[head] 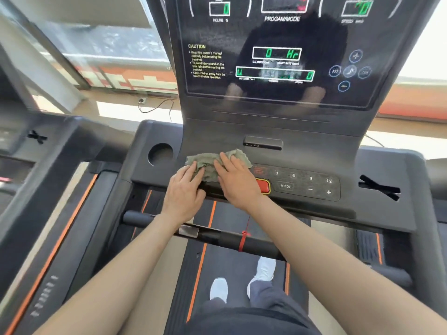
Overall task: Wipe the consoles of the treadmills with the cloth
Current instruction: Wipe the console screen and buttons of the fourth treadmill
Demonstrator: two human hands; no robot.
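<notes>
Your crumpled grey-green cloth lay on the black treadmill console, near its front left edge, beside the round cup holder. Your left hand and right hand pressed it with straight fingers. It looked soft and light, so a bunched grip under the palm would suit.

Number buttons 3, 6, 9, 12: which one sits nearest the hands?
The 3 button, leftmost in the row. It lies just right of the right hand, which rests on the cloth; the other numbers run farther right.
</notes>
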